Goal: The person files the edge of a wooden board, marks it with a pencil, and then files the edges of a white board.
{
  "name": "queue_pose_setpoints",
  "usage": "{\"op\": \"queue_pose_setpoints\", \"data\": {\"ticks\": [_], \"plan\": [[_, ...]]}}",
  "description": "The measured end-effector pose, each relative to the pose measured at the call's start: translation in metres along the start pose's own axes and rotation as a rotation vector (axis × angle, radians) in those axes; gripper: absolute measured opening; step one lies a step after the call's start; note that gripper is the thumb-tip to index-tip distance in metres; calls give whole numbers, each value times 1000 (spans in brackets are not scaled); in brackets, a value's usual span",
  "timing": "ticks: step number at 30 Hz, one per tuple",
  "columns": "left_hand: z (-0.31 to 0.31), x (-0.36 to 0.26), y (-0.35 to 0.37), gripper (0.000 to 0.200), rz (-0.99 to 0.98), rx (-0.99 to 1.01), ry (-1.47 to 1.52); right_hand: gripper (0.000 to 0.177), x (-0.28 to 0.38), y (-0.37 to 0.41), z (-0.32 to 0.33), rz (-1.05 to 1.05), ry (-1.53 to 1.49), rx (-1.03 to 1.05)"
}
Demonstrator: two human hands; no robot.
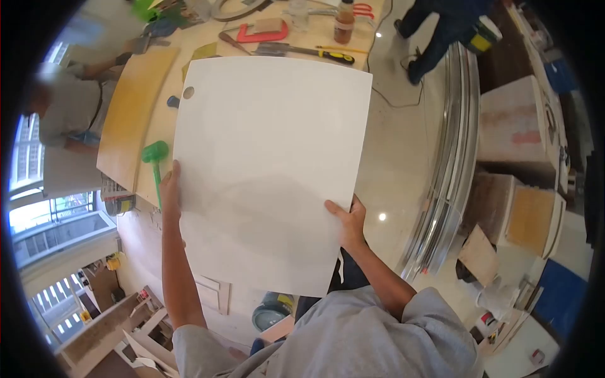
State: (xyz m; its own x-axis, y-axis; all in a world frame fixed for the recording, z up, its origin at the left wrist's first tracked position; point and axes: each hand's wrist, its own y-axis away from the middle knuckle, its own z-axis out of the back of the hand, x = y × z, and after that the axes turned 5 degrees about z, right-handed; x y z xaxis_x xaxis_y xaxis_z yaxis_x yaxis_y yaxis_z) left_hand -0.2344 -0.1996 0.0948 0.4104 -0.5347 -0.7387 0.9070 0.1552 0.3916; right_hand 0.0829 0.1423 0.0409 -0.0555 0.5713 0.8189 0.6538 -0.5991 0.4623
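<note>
A large white panel (271,145) with a round hole near its upper left corner fills the middle of the head view. My left hand (170,189) grips its left edge, with the fingers hidden behind it. On the right edge, my right hand (348,222) is closed with the thumb lying on the white face. The panel is held in front of my body and covers part of the workbench. Just left of my left hand lies a green mallet (155,152) on the bench.
The workbench (165,123) carries a yellowish board (135,107), a red clamp (265,33), a yellow-black handled tool (335,57) and a brown bottle (344,22). One person stands at the left, another at the upper right. Long metal strips (444,170) lie along the right floor.
</note>
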Motion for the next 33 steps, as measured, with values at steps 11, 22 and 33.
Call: {"op": "queue_pose_setpoints", "data": {"ticks": [11,22,33], "plan": [[-51,19,-22,69,-213,-75,-443,46,-52,-11,35,0,-38,-125],[-81,13,-39,88,-232,-211,-634,49,-53,-11,24,25,-177,-131],[-90,-22,-64,101,-173,-203,-744,40,-53,-21,-20,-56,-152,-199]]}}
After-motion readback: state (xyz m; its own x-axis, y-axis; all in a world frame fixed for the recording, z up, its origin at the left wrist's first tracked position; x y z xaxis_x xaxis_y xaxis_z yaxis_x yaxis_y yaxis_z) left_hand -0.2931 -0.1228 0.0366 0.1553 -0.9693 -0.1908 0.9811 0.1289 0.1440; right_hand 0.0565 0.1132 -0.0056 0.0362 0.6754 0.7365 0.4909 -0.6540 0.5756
